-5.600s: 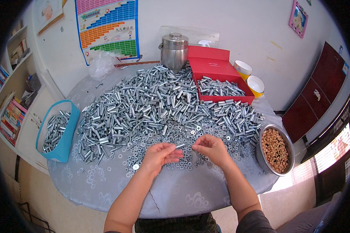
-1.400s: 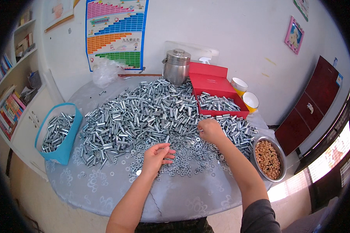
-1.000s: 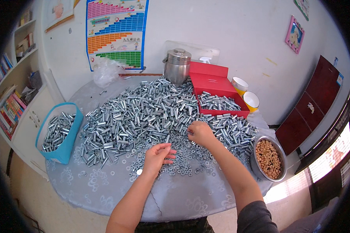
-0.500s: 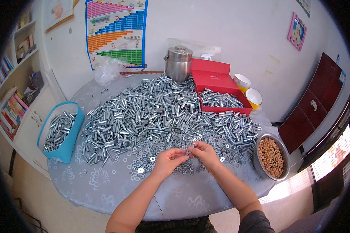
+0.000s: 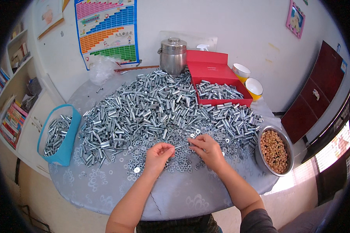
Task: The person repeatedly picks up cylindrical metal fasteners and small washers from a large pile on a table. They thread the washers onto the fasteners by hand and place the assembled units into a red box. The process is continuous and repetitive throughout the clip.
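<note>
A slim silver bolt [image 5: 182, 146] stretches between my hands, just above the washers and nuts. My left hand [image 5: 158, 156] pinches its left end between thumb and fingers. At its other end my right hand [image 5: 207, 150] closes with thumb and fingertips; any small part there is too small to make out. Loose washers and nuts [image 5: 179, 163] lie under and around both hands. Beyond them spreads a large heap of silver metal sleeves [image 5: 144, 106], lying in all directions.
A blue fabric bin [image 5: 70, 136] of metal parts stands left. At the back are a steel canister [image 5: 173, 58], a red box [image 5: 221, 101] holding metal parts and two yellow-and-white bowls [image 5: 254, 87]. A steel bowl [image 5: 292, 155] of small tan pieces sits right.
My hands have moved apart, the left one toward the left, so the bolt now shows between them. The right hand has risen slightly in the picture. The whole view has shifted a little.
</note>
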### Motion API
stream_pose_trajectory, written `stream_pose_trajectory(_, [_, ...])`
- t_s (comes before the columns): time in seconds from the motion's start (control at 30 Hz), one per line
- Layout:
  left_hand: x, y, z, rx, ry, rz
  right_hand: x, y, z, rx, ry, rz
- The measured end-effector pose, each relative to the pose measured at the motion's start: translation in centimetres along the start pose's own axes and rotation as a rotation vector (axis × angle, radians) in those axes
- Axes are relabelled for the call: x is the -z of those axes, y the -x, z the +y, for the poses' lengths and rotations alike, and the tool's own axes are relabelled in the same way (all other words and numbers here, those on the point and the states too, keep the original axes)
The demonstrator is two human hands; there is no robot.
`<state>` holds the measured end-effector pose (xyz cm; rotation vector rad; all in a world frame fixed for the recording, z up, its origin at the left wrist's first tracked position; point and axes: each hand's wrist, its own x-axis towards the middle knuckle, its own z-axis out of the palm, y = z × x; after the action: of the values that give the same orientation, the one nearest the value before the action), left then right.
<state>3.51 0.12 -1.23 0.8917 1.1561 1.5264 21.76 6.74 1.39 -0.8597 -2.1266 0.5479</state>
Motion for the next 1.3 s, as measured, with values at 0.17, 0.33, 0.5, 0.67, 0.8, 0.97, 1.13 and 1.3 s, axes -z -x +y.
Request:
stream_pose_trajectory(0.17, [-0.2, 0.2, 0.1, -0.008, -0.079, -0.012, 0.0, 0.1, -0.1, 0.077, 0.094, -0.01])
stream_pose_trajectory(0.33, [-0.4, 0.3, 0.3, -0.003, -0.115, -0.024, 0.1, 0.1, -0.4, 0.188, 0.161, -0.01])
stream_pose_trajectory(0.5, [-1.1, 0.8, 0.1, 0.034, -0.128, -0.078, -0.2, 0.4, -1.4, 0.184, 0.123, -0.09])
stream_pose_trajectory(0.67, [-1.0, 0.8, 0.3, 0.07, -0.157, -0.115, -0.4, 0.5, -0.8, 0.197, 0.051, -0.088])
stream_pose_trajectory(0.8, [-1.0, 1.0, 1.0, 0.1, -0.232, -0.143, -0.3, 0.4, -1.0, 0.155, -0.001, -0.142])
stream_pose_trajectory(0.97, [-0.9, 1.0, 0.9, 0.115, -0.188, -0.164, -0.4, 0.6, -1.0, 0.093, -0.092, -0.175])
stream_pose_trajectory(1.13, [-1.1, 1.1, 1.5, 0.156, -0.053, -0.116, 0.0, 0.3, -1.5, -0.107, -0.384, -0.123])
stream_pose_trajectory(1.3, [-0.3, 0.4, 1.6, 0.209, 0.13, 0.054, 2.5, -1.1, 1.1, -0.26, -0.356, 0.178])
